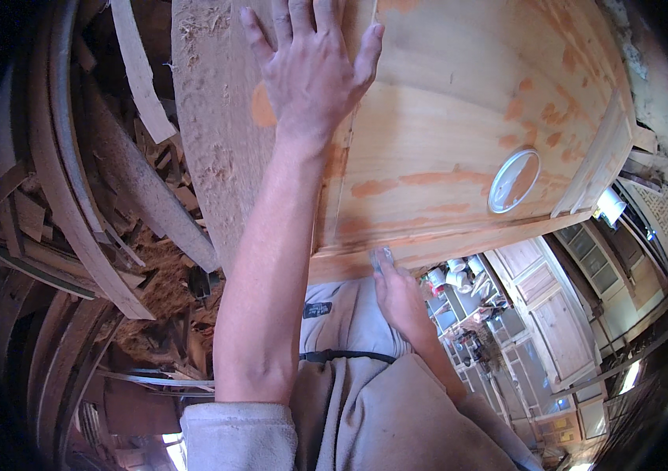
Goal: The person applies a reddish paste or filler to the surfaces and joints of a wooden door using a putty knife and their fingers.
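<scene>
A broad pale wooden panel [436,118] with a raised frame spreads before me, marked with orange filler smears [436,182]. My left hand [306,74] lies on its upper left part, palm down and fingers spread. Down at the panel's near edge, my right hand [401,298] is closed around a small grey flat scraper [382,258]. Its blade is close to the edge moulding, and whether it touches the wood I cannot tell. A round white lid [515,180] with orange filler on it rests on the panel to the right.
Curved wooden offcuts [75,157] and brown sawdust [153,271] pile up at the left. White tubs [458,275] and clutter stand below the panel's right side, beside a pale panelled wooden door [558,322]. A white container [610,206] is by the far right corner.
</scene>
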`<state>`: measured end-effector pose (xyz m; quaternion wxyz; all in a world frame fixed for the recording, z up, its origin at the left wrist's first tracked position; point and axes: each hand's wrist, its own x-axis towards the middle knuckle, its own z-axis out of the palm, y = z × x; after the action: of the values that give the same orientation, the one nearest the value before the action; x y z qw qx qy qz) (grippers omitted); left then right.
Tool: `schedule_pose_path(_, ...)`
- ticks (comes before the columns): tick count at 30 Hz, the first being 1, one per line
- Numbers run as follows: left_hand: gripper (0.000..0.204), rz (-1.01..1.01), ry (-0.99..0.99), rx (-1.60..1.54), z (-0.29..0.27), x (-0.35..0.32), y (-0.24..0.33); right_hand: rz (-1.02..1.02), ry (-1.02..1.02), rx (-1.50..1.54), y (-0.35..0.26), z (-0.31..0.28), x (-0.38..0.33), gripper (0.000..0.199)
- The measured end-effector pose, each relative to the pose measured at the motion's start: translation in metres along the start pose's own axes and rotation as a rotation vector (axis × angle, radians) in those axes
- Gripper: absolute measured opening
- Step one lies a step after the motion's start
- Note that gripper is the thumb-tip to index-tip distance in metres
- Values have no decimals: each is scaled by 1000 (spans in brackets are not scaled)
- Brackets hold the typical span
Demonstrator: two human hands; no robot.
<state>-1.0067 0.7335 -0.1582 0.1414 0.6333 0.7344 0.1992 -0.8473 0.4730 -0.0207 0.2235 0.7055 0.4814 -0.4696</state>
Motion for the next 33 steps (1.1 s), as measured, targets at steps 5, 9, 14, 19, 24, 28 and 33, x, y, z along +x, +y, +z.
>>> schedule_pose_path(5, 76, 10, -1, -9, -2, -1, 0, 0, -40, 16, -10, -8, -1, 48)
schedule_pose_path(9, 77, 10, 13, -27, 1, -1, 0, 34, -14, -16, -13, 9, -2, 48)
schedule_pose_path(14, 77, -4, 5, -34, 1, -1, 1, 58, -42, -14, -21, 6, -5, 50)
schedule_pose_path(19, 77, 4, 9, -9, 1, -1, 0, 76, -12, 23, -39, 4, -6, 50)
schedule_pose_path(24, 77, 2, 14, -22, 1, 0, 0, 114, -59, 17, -37, 13, -3, 51)
schedule_pose_path(28, 77, 3, 18, -12, 2, -2, 0, 42, -100, 19, -34, 9, -9, 51)
schedule_pose_path(33, 77, 6, 20, -3, 0, 0, 0, 40, -43, 62, -38, 20, -6, 53)
